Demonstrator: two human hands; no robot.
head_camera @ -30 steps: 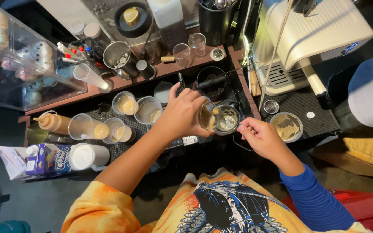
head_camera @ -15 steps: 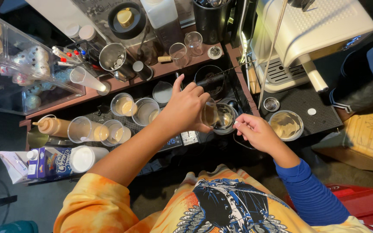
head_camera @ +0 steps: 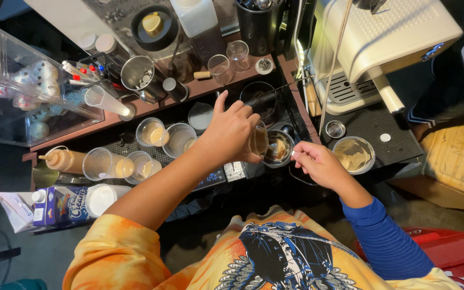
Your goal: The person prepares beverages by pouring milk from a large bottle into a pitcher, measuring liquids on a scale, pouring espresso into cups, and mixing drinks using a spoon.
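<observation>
On the crowded dark table (head_camera: 371, 126), the left hand (head_camera: 231, 131) is tipping a gripped small clear glass (head_camera: 259, 140) over the round clear cup (head_camera: 278, 149) while the right hand (head_camera: 318, 164) is pinching that cup's rim, so liquid is risking a spill beside the cup.

four clear plastic cups (head_camera: 151, 131), two small glasses (head_camera: 219, 67), one squeeze bottle (head_camera: 63, 159), one milk carton (head_camera: 60, 197)

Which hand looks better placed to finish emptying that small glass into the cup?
Probably the left hand: it grips the small glass, tilted over the cup. The right hand pinches something small beside the cup.
</observation>
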